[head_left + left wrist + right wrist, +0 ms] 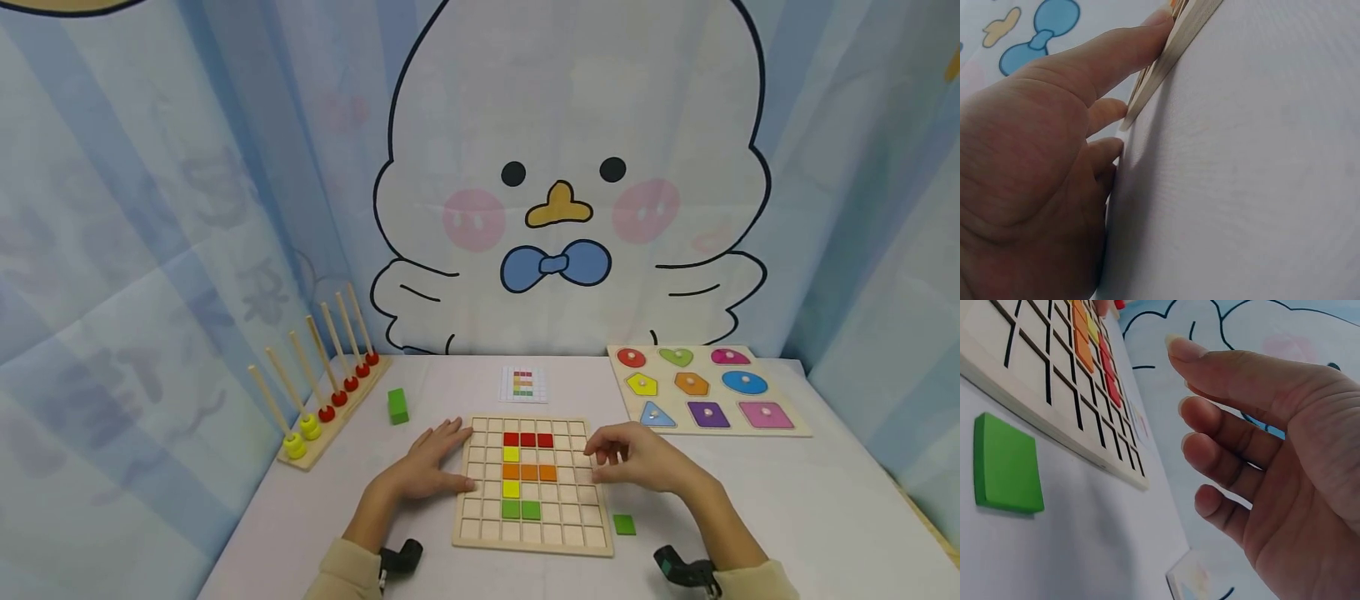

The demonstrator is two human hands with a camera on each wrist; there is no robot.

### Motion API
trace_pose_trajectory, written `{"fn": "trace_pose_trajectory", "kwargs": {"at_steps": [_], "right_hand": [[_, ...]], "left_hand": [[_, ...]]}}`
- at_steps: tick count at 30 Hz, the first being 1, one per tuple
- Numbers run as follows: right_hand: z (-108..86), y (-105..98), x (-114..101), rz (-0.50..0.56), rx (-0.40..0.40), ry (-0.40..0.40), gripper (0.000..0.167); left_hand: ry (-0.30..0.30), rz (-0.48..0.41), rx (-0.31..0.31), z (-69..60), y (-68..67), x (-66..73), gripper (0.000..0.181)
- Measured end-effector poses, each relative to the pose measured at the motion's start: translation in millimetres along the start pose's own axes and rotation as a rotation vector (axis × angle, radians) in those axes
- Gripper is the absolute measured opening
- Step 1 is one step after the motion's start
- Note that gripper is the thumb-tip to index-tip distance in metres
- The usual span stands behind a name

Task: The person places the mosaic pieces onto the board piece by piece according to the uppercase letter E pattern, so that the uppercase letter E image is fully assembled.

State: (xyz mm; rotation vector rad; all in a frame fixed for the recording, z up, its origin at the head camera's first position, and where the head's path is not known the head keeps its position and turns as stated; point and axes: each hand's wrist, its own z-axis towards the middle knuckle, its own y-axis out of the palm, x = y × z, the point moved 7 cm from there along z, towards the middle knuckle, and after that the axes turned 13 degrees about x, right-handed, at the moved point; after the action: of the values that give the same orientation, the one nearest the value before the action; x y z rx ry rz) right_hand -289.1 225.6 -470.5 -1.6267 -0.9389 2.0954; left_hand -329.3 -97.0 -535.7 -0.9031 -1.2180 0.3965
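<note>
A wooden grid board [532, 550] lies in front of me, with square tiles in some of its cells. Three red tiles [528, 440] form the upper row, three orange tiles [529, 472] the middle one. Single yellow tiles [511, 489] sit above and below the orange row, and two green tiles [521, 509] lie lower down. My left hand [422, 468] touches the board's left edge with thumb and fingertips. By the right edge hovers my right hand [647, 458], fingers loosely bent around nothing. A loose green tile [1010, 465] rests beside the board's lower right corner.
A small pattern card [523, 385] lies behind the board. At the left stands a peg rack [341, 417] with red and yellow beads; a green block [397, 406] is near it. A shape puzzle [705, 429] sits at the back right. Patterned curtains surround the table.
</note>
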Motion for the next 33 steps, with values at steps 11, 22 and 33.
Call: {"fn": "trace_pose_trajectory", "kwargs": {"at_steps": [11, 22, 33], "right_hand": [[-12.5, -0.8, 22.4, 0.048, -0.199, 0.106, 0.023], [-22.7, 14.1, 30.3, 0.170, -0.384, 0.186, 0.027], [-20.6, 26.1, 32.9, 0.068, -0.408, 0.148, 0.025]], "left_hand": [[0.004, -0.009, 0.002, 0.7, 0.3, -1.7, 0.094], [0.023, -0.001, 0.002, 1.0, 0.4, -0.7, 0.094], [0.037, -0.006, 0.003, 1.1, -0.5, 1.2, 0.094]]}}
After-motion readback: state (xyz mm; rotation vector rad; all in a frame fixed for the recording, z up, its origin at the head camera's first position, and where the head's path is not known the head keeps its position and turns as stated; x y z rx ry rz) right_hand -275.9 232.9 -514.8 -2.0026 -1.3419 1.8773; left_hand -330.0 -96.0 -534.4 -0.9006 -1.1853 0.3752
